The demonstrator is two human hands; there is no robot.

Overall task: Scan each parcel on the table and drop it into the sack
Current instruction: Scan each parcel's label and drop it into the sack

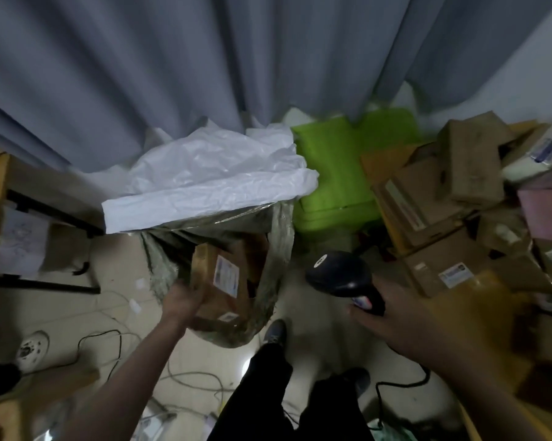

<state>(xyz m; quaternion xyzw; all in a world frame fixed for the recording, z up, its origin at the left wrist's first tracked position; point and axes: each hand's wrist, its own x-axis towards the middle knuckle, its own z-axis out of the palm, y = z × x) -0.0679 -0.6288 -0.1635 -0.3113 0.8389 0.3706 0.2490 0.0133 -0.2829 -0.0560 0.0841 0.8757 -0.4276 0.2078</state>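
A woven grey-green sack (278, 237) with a white liner (204, 183) folded over its far rim stands open on the floor at the centre. A brown cardboard parcel (227, 275) with a white label lies tilted in its mouth. My left hand (182, 299) is at the parcel's lower left corner; motion blur hides whether its fingers grip the parcel. My right hand (392, 316) grips a black barcode scanner (341, 278) to the right of the sack, its head pointing up and left. Several brown parcels (453, 218) are piled on the table at the right.
Grey curtains (236, 58) hang behind the sack. A green bag (332, 173) lies between sack and parcel pile. A pink box (548, 214) sits at the far right. Cables (192, 377) run across the tiled floor. Desk legs and boxes (45, 224) stand at left. My legs and shoes (274, 332) are below.
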